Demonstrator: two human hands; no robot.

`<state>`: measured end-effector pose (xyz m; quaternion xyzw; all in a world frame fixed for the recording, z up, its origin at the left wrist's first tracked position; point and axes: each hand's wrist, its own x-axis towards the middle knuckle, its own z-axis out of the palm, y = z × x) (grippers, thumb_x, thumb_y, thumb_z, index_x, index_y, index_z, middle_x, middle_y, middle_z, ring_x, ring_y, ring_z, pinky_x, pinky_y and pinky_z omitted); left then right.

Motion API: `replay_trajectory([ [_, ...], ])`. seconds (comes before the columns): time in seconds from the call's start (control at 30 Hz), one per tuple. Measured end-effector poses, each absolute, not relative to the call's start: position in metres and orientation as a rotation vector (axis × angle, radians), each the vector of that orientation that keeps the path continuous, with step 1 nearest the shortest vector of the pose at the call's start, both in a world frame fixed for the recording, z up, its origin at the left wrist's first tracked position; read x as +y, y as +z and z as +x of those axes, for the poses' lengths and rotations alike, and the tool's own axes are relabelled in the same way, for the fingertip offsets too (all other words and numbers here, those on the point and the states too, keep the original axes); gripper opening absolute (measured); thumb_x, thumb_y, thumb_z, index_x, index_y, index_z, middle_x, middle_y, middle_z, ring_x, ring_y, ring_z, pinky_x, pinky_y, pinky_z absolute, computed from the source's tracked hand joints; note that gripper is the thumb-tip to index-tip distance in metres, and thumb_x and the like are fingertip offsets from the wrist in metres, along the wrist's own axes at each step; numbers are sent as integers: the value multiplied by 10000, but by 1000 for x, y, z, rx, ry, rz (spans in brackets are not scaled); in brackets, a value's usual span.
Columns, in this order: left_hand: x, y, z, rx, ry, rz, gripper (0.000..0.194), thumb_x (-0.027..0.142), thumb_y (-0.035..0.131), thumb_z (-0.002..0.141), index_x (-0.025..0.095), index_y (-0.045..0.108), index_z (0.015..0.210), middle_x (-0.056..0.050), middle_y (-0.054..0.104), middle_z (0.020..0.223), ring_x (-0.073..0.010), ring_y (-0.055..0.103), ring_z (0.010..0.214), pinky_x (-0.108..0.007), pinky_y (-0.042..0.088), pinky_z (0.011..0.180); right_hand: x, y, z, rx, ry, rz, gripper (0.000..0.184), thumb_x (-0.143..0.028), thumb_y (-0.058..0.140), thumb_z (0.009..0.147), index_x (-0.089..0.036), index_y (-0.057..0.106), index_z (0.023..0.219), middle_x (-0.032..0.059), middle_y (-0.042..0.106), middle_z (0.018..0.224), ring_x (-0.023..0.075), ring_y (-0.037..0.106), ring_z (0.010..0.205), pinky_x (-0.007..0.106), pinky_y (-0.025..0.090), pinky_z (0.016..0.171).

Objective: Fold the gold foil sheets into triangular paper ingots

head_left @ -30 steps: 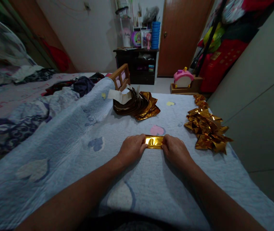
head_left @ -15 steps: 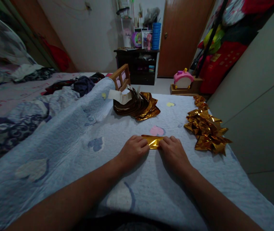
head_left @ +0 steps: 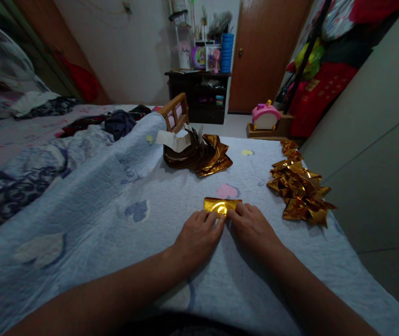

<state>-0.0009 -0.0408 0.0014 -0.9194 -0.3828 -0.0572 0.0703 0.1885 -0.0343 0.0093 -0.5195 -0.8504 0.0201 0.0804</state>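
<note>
A strip of folded gold foil paper [head_left: 222, 206] lies flat on the blue bedspread in front of me, its long side running left to right. At its near edge, the fingers of my left hand [head_left: 199, 233] press on the foil, with thumb and fingertips close together. My right hand [head_left: 252, 226] has its fingers curled on the right end of the same strip, pinching it down. The fingertips of both hands almost meet along the near edge. The undersides of the fingers are hidden.
A fanned stack of gold foil sheets [head_left: 199, 154] sits beyond my hands, slightly left. Folded gold foil pieces [head_left: 299, 189] are heaped along the right side of the bedspread [head_left: 115, 247]. A pale cabinet [head_left: 378, 154] borders the bed's right edge. A pink toy [head_left: 266, 115] stands past the far edge.
My left hand has shifted from the strip's left end to its near edge, toward my right hand. More of the foil's top face shows now. My right hand has barely moved.
</note>
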Motion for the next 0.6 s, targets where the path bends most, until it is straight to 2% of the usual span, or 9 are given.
replay_trajectory([
  [0.2, -38, -2, -3, -1055, -181, -2827, 335, 115, 436, 981, 131, 580, 1284, -107, 685, 1159, -246, 603, 1027, -375, 498, 905, -36, 11, 186, -2576, 47, -1573, 173, -124, 525, 938, -181, 688, 935, 106, 645, 951, 240, 550, 872, 362, 378, 769],
  [0.4, -50, -5, -1, -1012, -114, -2761, 411, 51, 418, 930, 21, 551, 1318, -217, 659, 1258, -298, 626, 1152, -403, 538, 946, -35, 6, 179, -2525, 129, -1599, 223, -76, 478, 950, -150, 688, 932, 110, 660, 971, 234, 562, 908, 335, 398, 797],
  [0.6, -53, -2, 3, -1039, 0, -2757, 427, 52, 416, 924, 30, 549, 1329, -229, 638, 1315, -311, 639, 1189, -408, 577, 937, -22, 4, 172, -2316, 244, -1729, 201, -135, 442, 995, -152, 635, 941, 93, 680, 948, 204, 578, 883, 304, 379, 795],
])
